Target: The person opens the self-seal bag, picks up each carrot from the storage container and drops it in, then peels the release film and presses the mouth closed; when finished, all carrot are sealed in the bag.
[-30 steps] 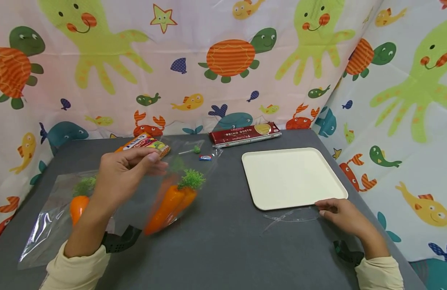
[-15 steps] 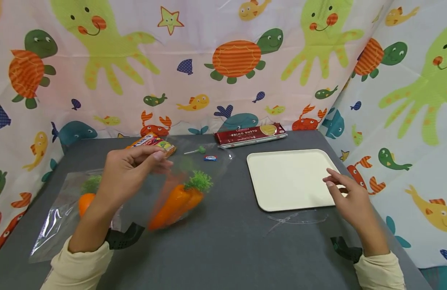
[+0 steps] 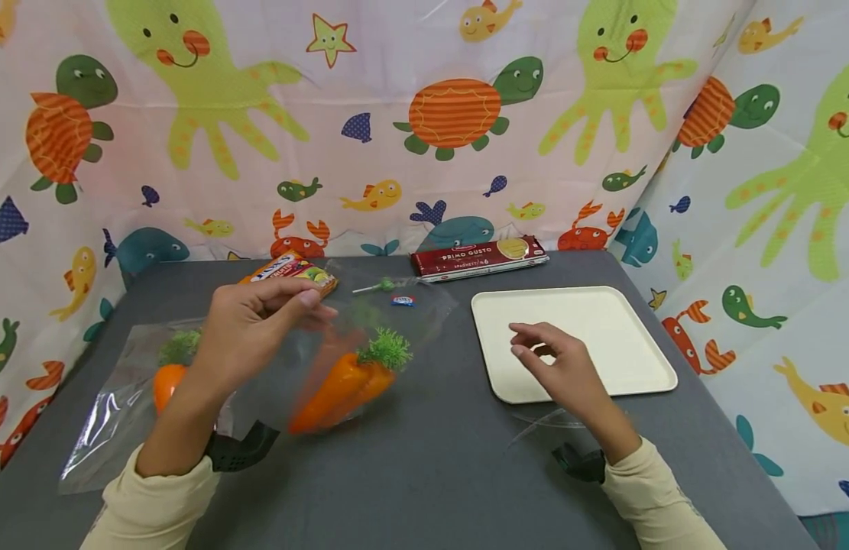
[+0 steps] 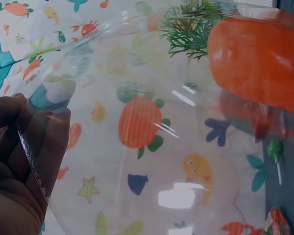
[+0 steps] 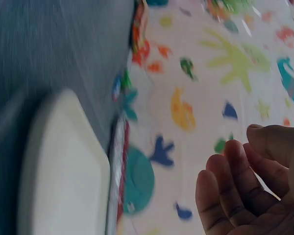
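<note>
My left hand (image 3: 255,336) is raised at the left of the table, thumb and fingers pinching the edge of a clear plastic bag (image 4: 54,142). Inside that bag hang orange carrots (image 3: 341,391) with feathery green tops, seen close in the left wrist view as well. Over the near left part of a cream tray (image 3: 644,359), my right hand (image 3: 562,367) is in the air with bent, relaxed fingers and nothing between them. Its forearm partly covers thin clear strips (image 3: 534,424) lying in front of the tray.
A second clear bag (image 3: 115,428) with an orange carrot (image 3: 166,386) lies at left, partly behind my left forearm. Farther back are a colourful sweets bag (image 3: 290,269), a green lollipop (image 3: 384,284), a small blue wrapped sweet (image 3: 403,301) and a red spaghetti pack (image 3: 479,258).
My right hand has left the strips near the tray's front right corner, lifted and moved left across the tray. The left hand keeps holding the bag in nearly the same place.
</note>
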Action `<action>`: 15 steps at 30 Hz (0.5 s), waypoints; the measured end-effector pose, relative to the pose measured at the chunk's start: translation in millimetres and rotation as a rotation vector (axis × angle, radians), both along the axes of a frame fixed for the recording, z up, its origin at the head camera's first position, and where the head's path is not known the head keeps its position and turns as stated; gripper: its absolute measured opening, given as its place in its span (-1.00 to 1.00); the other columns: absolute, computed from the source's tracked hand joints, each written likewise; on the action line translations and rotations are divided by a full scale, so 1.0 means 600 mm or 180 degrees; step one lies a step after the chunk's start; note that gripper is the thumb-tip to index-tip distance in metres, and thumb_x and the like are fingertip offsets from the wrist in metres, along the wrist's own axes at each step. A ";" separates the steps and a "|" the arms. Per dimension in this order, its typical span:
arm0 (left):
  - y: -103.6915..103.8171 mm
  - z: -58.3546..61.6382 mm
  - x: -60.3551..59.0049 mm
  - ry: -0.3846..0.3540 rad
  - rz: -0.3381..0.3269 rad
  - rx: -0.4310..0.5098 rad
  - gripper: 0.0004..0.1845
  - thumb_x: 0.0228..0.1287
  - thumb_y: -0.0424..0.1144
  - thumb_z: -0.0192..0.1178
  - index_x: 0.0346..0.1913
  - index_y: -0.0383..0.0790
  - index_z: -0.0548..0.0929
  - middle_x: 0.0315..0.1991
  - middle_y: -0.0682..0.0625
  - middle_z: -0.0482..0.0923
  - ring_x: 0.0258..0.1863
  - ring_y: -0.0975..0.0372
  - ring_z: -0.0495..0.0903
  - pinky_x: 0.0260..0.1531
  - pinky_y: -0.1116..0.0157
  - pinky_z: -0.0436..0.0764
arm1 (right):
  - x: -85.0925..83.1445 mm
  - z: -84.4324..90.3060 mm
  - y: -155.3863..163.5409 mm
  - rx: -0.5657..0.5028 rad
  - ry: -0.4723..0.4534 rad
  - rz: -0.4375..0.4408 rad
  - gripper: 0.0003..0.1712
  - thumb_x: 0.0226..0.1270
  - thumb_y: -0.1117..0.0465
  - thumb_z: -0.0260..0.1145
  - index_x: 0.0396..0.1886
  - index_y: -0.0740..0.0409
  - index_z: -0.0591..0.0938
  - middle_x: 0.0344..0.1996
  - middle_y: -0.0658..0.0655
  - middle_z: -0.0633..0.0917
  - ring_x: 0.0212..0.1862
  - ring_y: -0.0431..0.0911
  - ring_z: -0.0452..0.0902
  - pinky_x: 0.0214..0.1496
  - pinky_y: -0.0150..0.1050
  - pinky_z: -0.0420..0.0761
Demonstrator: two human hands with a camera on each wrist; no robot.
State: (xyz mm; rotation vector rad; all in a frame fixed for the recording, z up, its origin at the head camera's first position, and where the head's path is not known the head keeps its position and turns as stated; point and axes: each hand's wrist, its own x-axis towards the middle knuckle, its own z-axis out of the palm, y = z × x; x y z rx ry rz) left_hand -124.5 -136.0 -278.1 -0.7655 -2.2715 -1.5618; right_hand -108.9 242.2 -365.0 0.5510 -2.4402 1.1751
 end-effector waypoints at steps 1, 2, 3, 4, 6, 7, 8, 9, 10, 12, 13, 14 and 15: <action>0.000 0.000 0.000 0.0004 -0.0010 -0.0002 -0.83 0.31 -0.44 0.23 -0.11 -0.25 0.75 -0.39 -0.01 0.74 -0.40 0.21 0.74 -0.60 0.41 0.55 | 0.001 0.004 -0.011 -0.0021 -0.0124 0.0058 -0.64 0.23 0.51 0.34 0.05 0.38 0.63 -0.26 0.24 0.69 -0.21 -0.01 0.61 -0.20 -0.34 0.63; 0.001 0.000 0.000 0.0009 -0.0019 -0.0003 -0.83 0.31 -0.44 0.23 -0.10 -0.25 0.75 -0.39 -0.01 0.74 -0.39 0.21 0.74 -0.56 0.37 0.59 | 0.001 0.007 -0.021 -0.0056 -0.0249 0.0120 -0.64 0.25 0.49 0.33 0.07 0.38 0.62 -0.23 0.26 0.69 -0.17 0.02 0.61 -0.18 -0.29 0.64; 0.001 0.000 0.000 0.0009 -0.0026 -0.0009 -0.83 0.32 -0.44 0.23 -0.10 -0.25 0.75 -0.38 -0.01 0.74 -0.39 0.21 0.74 -0.60 0.39 0.56 | -0.001 0.009 -0.029 -0.0107 -0.0376 0.0171 -0.63 0.28 0.47 0.32 0.09 0.38 0.60 -0.19 0.29 0.68 -0.14 0.04 0.61 -0.15 -0.25 0.65; 0.002 0.000 0.000 0.0006 -0.0042 -0.0007 -0.83 0.32 -0.44 0.23 -0.10 -0.25 0.75 -0.38 -0.01 0.74 -0.39 0.21 0.74 -0.60 0.38 0.57 | -0.003 0.010 -0.036 -0.0163 -0.0495 0.0221 -0.61 0.30 0.45 0.31 0.12 0.38 0.58 -0.14 0.31 0.68 -0.11 0.07 0.61 -0.13 -0.22 0.65; 0.002 0.000 0.001 -0.0004 -0.0064 -0.0006 -0.83 0.32 -0.45 0.22 -0.10 -0.25 0.74 -0.37 -0.01 0.74 -0.38 0.21 0.74 -0.74 0.41 0.42 | -0.008 0.011 -0.047 -0.0289 -0.0730 0.0309 -0.56 0.34 0.40 0.30 0.20 0.35 0.53 -0.03 0.31 0.66 -0.02 0.11 0.58 -0.06 -0.19 0.63; 0.002 0.000 0.001 -0.0009 -0.0069 -0.0010 -0.83 0.32 -0.44 0.22 -0.11 -0.25 0.74 -0.37 -0.01 0.74 -0.38 0.21 0.74 -0.81 0.39 0.31 | -0.011 0.009 -0.052 -0.0367 -0.0822 0.0373 -0.53 0.34 0.38 0.29 0.24 0.34 0.51 0.02 0.30 0.64 0.03 0.14 0.57 -0.02 -0.16 0.63; 0.002 0.000 0.001 -0.0013 -0.0068 -0.0017 -0.84 0.32 -0.44 0.22 -0.11 -0.24 0.74 -0.37 -0.01 0.74 -0.37 0.21 0.74 -0.85 0.34 0.22 | -0.015 0.007 -0.055 -0.0458 -0.0903 0.0451 -0.50 0.35 0.38 0.29 0.28 0.32 0.48 0.07 0.30 0.62 0.07 0.16 0.54 0.01 -0.13 0.62; 0.002 0.000 0.002 -0.0015 -0.0068 -0.0025 -0.84 0.32 -0.43 0.22 -0.12 -0.23 0.74 -0.37 0.00 0.74 -0.37 0.21 0.74 -0.86 0.32 0.16 | -0.020 0.003 -0.059 -0.0545 -0.0964 0.0537 -0.47 0.36 0.37 0.29 0.31 0.30 0.45 0.13 0.28 0.60 0.12 0.17 0.52 0.04 -0.12 0.60; 0.001 0.000 0.002 -0.0010 -0.0066 -0.0031 -0.84 0.32 -0.44 0.22 -0.12 -0.23 0.75 -0.37 0.00 0.74 -0.37 0.22 0.74 -0.85 0.31 0.14 | -0.026 -0.003 -0.062 -0.0640 -0.1016 0.0643 -0.43 0.36 0.38 0.28 0.35 0.26 0.42 0.18 0.25 0.56 0.17 0.16 0.49 0.10 -0.09 0.58; 0.001 -0.001 0.002 -0.0001 -0.0050 -0.0047 -0.84 0.32 -0.43 0.22 -0.12 -0.23 0.75 -0.37 0.01 0.74 -0.37 0.22 0.74 -0.85 0.32 0.16 | -0.038 -0.016 -0.069 -0.0839 -0.1095 0.0874 -0.37 0.36 0.40 0.27 0.41 0.19 0.36 0.28 0.19 0.49 0.25 0.12 0.44 0.16 -0.08 0.54; 0.001 -0.001 0.002 -0.0002 -0.0046 -0.0057 -0.84 0.32 -0.43 0.23 -0.12 -0.23 0.75 -0.37 0.02 0.74 -0.37 0.22 0.74 -0.85 0.32 0.16 | -0.045 -0.024 -0.073 -0.0955 -0.1130 0.1013 -0.35 0.37 0.42 0.25 0.43 0.16 0.34 0.32 0.17 0.45 0.28 0.10 0.41 0.18 -0.07 0.52; 0.001 -0.001 0.002 -0.0010 -0.0047 -0.0061 -0.84 0.32 -0.43 0.23 -0.11 -0.23 0.74 -0.37 0.02 0.74 -0.37 0.22 0.74 -0.82 0.35 0.26 | -0.050 -0.031 -0.076 -0.1048 -0.1156 0.1134 -0.33 0.38 0.42 0.24 0.45 0.14 0.31 0.35 0.16 0.42 0.31 0.06 0.39 0.19 -0.09 0.50; 0.001 -0.002 0.002 -0.0016 -0.0049 -0.0069 -0.84 0.32 -0.42 0.23 -0.10 -0.23 0.74 -0.36 0.03 0.74 -0.36 0.23 0.74 -0.79 0.36 0.32 | -0.056 -0.037 -0.080 -0.1137 -0.1185 0.1249 -0.32 0.38 0.42 0.24 0.46 0.12 0.30 0.37 0.16 0.39 0.33 0.04 0.36 0.21 -0.11 0.49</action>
